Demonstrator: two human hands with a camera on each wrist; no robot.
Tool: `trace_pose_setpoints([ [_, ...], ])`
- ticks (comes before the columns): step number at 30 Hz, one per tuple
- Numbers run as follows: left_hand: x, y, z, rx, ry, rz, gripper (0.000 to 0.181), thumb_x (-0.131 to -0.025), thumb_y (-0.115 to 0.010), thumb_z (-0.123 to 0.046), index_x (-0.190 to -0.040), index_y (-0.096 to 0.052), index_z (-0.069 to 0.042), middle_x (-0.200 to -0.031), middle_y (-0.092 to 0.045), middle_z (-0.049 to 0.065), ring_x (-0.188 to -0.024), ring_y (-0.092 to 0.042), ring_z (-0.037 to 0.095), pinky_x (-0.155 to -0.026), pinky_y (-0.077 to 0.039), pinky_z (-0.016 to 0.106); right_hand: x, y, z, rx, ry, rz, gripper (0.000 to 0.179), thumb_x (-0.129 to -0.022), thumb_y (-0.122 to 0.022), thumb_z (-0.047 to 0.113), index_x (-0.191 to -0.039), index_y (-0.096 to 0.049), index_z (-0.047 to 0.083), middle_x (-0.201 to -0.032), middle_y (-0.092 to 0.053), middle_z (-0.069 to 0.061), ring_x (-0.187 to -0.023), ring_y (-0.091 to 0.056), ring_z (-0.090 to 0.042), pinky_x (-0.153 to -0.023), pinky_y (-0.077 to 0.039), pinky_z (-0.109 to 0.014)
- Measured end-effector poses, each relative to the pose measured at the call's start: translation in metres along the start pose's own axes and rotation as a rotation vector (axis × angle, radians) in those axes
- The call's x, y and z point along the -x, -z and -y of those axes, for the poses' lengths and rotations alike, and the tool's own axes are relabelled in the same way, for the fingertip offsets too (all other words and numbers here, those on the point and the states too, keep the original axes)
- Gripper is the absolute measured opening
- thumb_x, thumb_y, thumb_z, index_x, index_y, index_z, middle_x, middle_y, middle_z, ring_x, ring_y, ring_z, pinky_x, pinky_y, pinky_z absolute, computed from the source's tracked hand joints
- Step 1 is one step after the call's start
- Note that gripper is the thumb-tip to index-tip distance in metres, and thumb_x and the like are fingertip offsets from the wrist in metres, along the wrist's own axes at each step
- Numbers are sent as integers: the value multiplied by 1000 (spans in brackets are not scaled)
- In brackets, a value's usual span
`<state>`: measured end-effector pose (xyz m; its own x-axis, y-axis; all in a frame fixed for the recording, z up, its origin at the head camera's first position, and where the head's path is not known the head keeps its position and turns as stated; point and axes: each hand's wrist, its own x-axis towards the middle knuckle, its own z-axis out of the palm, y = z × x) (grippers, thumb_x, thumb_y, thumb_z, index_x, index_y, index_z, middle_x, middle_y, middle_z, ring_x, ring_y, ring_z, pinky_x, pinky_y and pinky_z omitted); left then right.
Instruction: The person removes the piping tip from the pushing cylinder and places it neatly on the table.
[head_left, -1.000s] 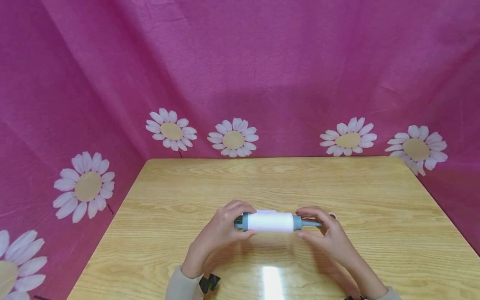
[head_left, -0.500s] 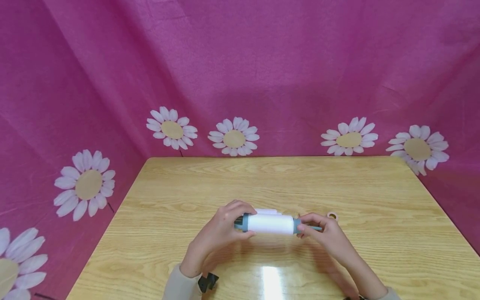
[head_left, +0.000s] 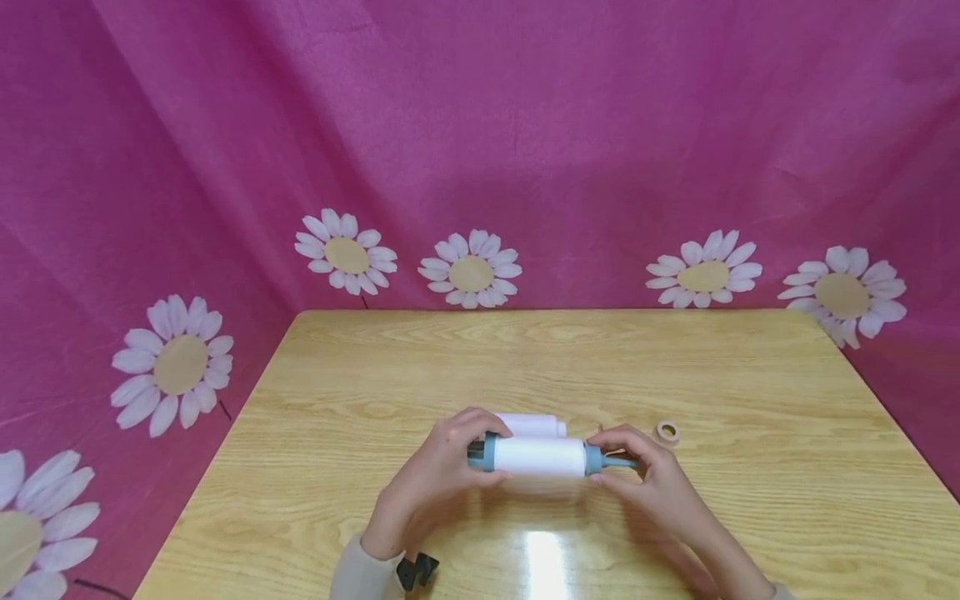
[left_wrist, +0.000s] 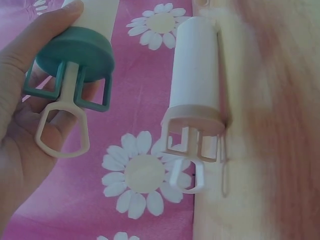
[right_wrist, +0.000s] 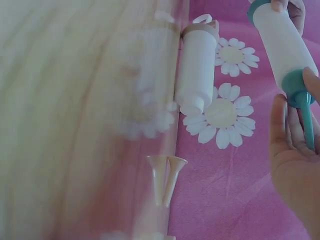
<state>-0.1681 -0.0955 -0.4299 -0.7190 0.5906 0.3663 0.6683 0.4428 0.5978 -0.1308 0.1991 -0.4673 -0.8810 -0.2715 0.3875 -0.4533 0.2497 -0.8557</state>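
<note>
"Holding what, was the left hand [head_left: 442, 467]?"

"A white syringe [head_left: 538, 457] with teal fittings. The thumb lay on the barrel just past the teal collar [left_wrist: 75, 52], fingers behind, and the beige plunger handle [left_wrist: 68, 92] stuck out by the palm."

"And the right hand [head_left: 656, 483]?"

"It pinched the teal nozzle cap [head_left: 593, 460] at the other end, with the thin spout [right_wrist: 307, 125] running back toward its palm."

"Where did that put the syringe?"

"Raised above the wooden table [head_left: 420, 358], between both hands, roughly level from left to right in the head view."

"What lay nearby?"

"A second white syringe [head_left: 531, 425], with a beige collar [left_wrist: 194, 117], was on its side on the tabletop, just beyond the held one. A small beige ring [head_left: 667, 432] lay near the right hand. The right wrist view also showed a beige cone [right_wrist: 175, 175] on the table (the twin shape against it looked like a reflection)."

"And behind?"

"A magenta curtain [head_left: 570, 125] with white daisies [head_left: 471, 272] hung past the table's far edge."
</note>
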Motion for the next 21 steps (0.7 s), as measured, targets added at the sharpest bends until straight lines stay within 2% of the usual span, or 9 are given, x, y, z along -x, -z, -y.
trace_pose_setpoints([
  [3,2,-1,0,6,-6,6,39,-75,-85,-19,-107,-65,-12,-111,-68,2,-100,-62,14,-84,-57,28,2,0,1,-1,-45,14,38,-84,-72,0,-121,-61,3,-118,-65,-7,-109,-58,4,-89,-54,-17],
  [6,3,-2,0,3,-23,-1,39,-75,-85,-19,-107,-65,-13,-111,-67,2,-100,-61,14,-84,-57,25,3,1,4,3,-193,34,28,-95,-62,9,-122,-60,3,-120,-64,-4,-105,-59,4,-85,-55,-21],
  [9,4,-2,1,2,-25,-4,40,-75,-86,-20,-108,-64,-13,-112,-67,2,-100,-61,13,-84,-56,24,4,2,7,-29,-350,60,25,-100,-55,17,-118,-63,0,-111,-66,2,-96,-63,-2,-80,-57,-24],
  [12,5,-2,0,3,-16,-3,40,-75,-86,-19,-108,-64,-13,-112,-66,2,-100,-61,14,-84,-56,25,3,2,8,-75,-413,79,26,-98,-59,18,-114,-63,-3,-100,-67,4,-85,-67,-9,-77,-59,-28],
  [15,6,-2,0,-1,-11,-5,41,-74,-86,-18,-108,-64,-12,-112,-67,3,-100,-61,15,-83,-56,25,2,0,9,-80,-398,74,27,-94,-65,17,-113,-64,-2,-102,-67,4,-87,-66,-7,-77,-59,-25],
  [19,7,-2,1,-11,0,-4,41,-73,-87,-18,-108,-65,-12,-114,-67,4,-101,-61,16,-84,-56,25,4,-2,8,-57,-295,49,29,-90,-70,12,-115,-64,0,-117,-63,-2,-94,-64,-3,-79,-58,-21],
  [21,7,-1,1,-19,1,-4,41,-73,-87,-18,-108,-65,-12,-114,-67,4,-103,-62,17,-85,-56,26,5,-3,6,-50,-244,42,30,-88,-71,10,-115,-63,1,-119,-61,2,-97,-63,-2,-80,-58,-20],
])
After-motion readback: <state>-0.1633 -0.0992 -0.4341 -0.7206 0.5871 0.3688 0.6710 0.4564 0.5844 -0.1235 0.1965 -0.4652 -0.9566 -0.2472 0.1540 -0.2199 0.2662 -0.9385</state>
